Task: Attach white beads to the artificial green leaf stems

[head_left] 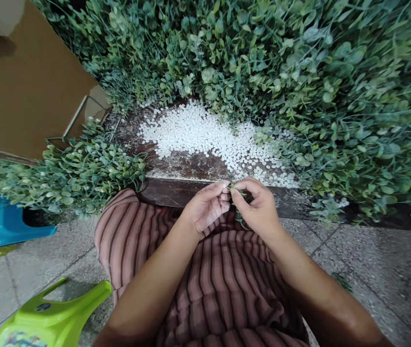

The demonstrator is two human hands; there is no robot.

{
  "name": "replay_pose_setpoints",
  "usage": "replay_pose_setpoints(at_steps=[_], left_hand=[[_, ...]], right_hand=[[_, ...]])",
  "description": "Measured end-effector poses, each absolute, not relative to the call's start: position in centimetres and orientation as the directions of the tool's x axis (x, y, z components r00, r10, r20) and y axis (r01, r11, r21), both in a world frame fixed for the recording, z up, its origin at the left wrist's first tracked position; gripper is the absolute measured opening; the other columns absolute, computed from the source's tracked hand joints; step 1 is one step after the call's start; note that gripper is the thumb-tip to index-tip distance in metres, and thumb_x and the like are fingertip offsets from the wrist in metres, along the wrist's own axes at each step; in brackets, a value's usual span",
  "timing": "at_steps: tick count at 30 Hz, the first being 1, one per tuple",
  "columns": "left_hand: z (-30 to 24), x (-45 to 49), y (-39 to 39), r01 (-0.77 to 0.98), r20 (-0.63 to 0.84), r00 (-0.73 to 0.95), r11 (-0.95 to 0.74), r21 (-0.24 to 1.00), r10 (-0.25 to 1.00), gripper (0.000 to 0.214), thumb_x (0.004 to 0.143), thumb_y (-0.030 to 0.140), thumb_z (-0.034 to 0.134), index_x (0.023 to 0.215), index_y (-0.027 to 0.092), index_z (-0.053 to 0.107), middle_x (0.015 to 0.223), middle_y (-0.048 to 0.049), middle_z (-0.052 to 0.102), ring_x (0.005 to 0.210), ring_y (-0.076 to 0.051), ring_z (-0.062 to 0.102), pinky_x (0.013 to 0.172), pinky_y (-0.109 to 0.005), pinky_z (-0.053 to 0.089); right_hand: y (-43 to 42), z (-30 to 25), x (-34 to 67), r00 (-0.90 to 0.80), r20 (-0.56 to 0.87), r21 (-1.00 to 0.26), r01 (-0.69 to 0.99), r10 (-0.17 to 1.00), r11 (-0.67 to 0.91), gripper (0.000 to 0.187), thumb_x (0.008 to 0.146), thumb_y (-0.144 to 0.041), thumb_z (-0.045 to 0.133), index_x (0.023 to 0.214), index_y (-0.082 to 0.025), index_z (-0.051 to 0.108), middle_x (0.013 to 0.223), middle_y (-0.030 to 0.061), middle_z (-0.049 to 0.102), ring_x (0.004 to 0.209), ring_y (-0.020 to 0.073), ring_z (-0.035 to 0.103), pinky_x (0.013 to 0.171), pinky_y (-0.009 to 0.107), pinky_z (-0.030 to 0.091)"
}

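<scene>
A small white piece (pixel 225 186) and the tip of a green sprig (pixel 232 187) meet between the hands, just above the near edge of the worktop (pixel 187 166); whether they are joined is too small to tell. The left hand (pixel 207 206), palm turned up and inward, pinches the white piece between thumb and forefinger, the other fingers curled. The right hand (pixel 258 208), back upward, grips the sprig with thumb and forefinger, hiding most of it; some leaves show below. Both forearms slant inward over striped cloth (pixel 223 279). Beyond lies a heap of white discs (pixel 194 130), partly covered by massed greenery (pixel 335 96). A cardboard box (pixel 35 86) and a lime-green stool (pixel 42 318) are cut off by the frame.
</scene>
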State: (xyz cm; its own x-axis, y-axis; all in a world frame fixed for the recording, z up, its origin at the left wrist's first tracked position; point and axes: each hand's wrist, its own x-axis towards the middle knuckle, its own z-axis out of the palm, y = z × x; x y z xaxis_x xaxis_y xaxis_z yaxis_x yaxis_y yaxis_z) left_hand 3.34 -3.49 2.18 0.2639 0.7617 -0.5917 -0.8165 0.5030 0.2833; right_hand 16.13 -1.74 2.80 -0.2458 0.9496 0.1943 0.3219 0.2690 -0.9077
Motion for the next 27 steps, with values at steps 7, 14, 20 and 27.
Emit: replay_pose_setpoints(at_steps=[7,14,20,27], left_hand=[[1.9,3.3,-3.4,-0.803,-0.593,0.273,0.519,0.293,0.757,0.009,0.064,0.01,0.068,0.072,0.009,0.063,0.057,0.0019,0.055,0.051,-0.002,0.049,0.052,-0.012,0.042],[2.0,3.2,-3.3,-0.784,-0.606,0.23,0.513,0.349,0.762,0.012,0.061,0.011,0.07,0.072,0.011,0.065,0.055,0.002,0.054,0.051,-0.002,0.048,0.051,-0.013,0.04],[2.4,3.3,-3.3,-0.688,-0.586,0.011,0.431,0.584,0.811,0.016,0.055,0.016,0.074,0.069,0.014,0.065,0.055,0.0036,0.056,0.051,-0.003,0.049,0.051,-0.014,0.04],[2.2,3.8,-3.6,-0.437,-0.434,-0.193,0.319,0.841,0.88,0.01,0.062,0.02,0.07,0.071,0.016,0.069,0.064,0.0019,0.064,0.056,-0.005,0.055,0.058,-0.018,0.043]], right_hand=[[-1.6,2.7,16.1,-0.242,0.182,-0.908,0.33,0.953,0.257,0.013,0.076,-0.014,0.051,0.064,-0.019,0.054,0.062,-0.0006,0.052,0.062,0.013,0.05,0.059,0.026,0.04],[-1.6,2.6,16.1,-0.248,0.18,-0.913,0.318,0.952,0.255,0.013,0.076,-0.015,0.052,0.065,-0.019,0.054,0.063,-0.0004,0.053,0.062,0.0131,0.052,0.06,0.026,0.041],[-1.7,2.2,15.9,-0.218,0.149,-0.921,0.325,0.965,0.216,0.012,0.075,-0.018,0.052,0.064,-0.02,0.053,0.062,-0.0011,0.052,0.061,0.013,0.05,0.06,0.026,0.04],[-1.7,1.4,15.8,-0.162,0.096,-0.947,0.289,0.982,0.14,0.01,0.073,-0.02,0.054,0.063,-0.019,0.054,0.061,-0.0015,0.052,0.06,0.0125,0.049,0.059,0.026,0.039]])
